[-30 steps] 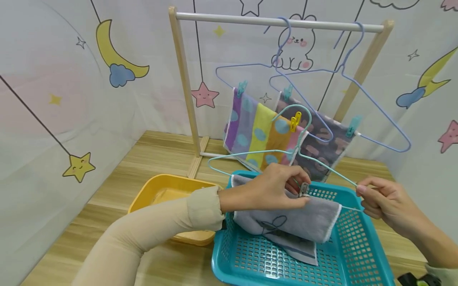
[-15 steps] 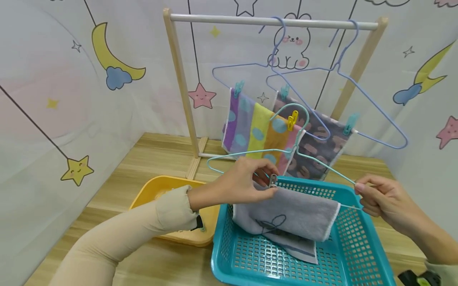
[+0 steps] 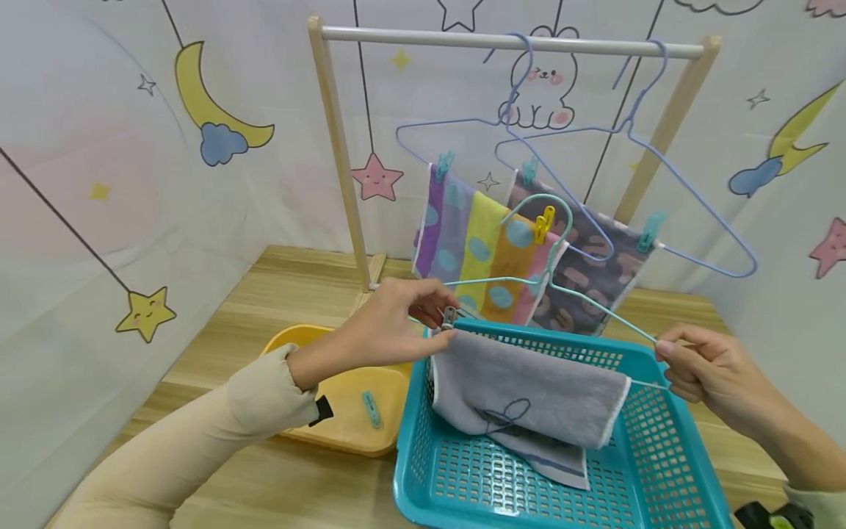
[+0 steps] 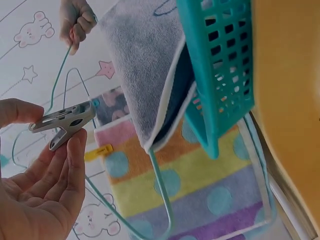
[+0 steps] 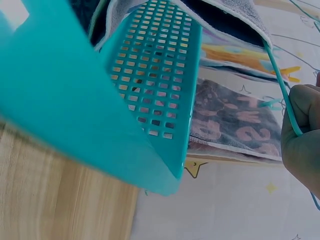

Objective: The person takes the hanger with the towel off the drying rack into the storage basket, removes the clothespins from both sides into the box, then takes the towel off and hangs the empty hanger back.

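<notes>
My left hand (image 3: 393, 323) pinches a grey clothespin (image 4: 65, 120) between thumb and fingers, near the upper left corner of a grey towel (image 3: 529, 382). The towel is draped over the lower bar of a mint-green hanger (image 3: 595, 303), above a teal basket (image 3: 687, 448). With its fingers curled round the hanger's right end, my right hand (image 3: 720, 367) holds it up. In the right wrist view the hanger wire (image 5: 280, 80) runs from the towel's fold into that hand. The clothespin's tips point toward the towel and stand apart from it in the left wrist view.
A yellow tray (image 3: 330, 419) with a teal clothespin (image 3: 371, 409) stands left of the basket. Behind, a rack (image 3: 423, 34) carries two blue hangers. A striped towel (image 3: 479, 246) and a dark patterned towel (image 3: 581, 257) are clipped to them.
My left hand has moved left along the towel's top edge with the grey clothespin, from the middle to the left corner. The right hand and hanger have stayed nearly still.
</notes>
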`<state>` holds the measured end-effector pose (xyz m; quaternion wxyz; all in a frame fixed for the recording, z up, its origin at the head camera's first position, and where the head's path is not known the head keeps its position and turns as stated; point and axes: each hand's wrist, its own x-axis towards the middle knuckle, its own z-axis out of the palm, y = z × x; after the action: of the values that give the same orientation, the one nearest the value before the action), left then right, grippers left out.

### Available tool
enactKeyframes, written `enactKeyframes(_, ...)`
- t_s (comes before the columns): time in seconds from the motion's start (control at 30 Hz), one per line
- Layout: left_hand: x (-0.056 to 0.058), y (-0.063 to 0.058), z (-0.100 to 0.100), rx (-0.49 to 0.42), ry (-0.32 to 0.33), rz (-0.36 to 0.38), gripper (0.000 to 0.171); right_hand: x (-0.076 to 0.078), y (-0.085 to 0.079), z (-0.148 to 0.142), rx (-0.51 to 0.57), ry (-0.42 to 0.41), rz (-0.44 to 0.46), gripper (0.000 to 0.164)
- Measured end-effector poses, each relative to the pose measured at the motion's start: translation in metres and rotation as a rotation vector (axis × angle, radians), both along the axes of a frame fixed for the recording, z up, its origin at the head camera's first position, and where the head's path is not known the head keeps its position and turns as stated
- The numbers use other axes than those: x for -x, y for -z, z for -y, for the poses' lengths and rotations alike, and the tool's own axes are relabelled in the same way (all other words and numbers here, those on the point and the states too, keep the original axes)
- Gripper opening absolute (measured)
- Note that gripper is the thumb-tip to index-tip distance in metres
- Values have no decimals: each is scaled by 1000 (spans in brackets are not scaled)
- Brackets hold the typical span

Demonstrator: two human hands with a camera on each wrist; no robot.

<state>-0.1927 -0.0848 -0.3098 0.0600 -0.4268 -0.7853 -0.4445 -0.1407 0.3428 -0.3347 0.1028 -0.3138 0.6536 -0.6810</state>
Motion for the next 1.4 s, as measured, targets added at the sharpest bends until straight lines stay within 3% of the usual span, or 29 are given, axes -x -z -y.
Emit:
enactKeyframes(0.2,0,3,17,-3,-44,41,23,1,6,-4,95,-58,-15,43)
enactKeyframes(0.67,1,17,59,23,-186,88,25,2,7,-6,95,-53,-8,44)
enactKeyframes(1.2,9,29,76,60,-288,159,26,3,10,-5,120,-82,13,46)
enactKeyframes(1.4,9,30,75,59,-315,134,22,5,10,-4,128,-85,6,47)
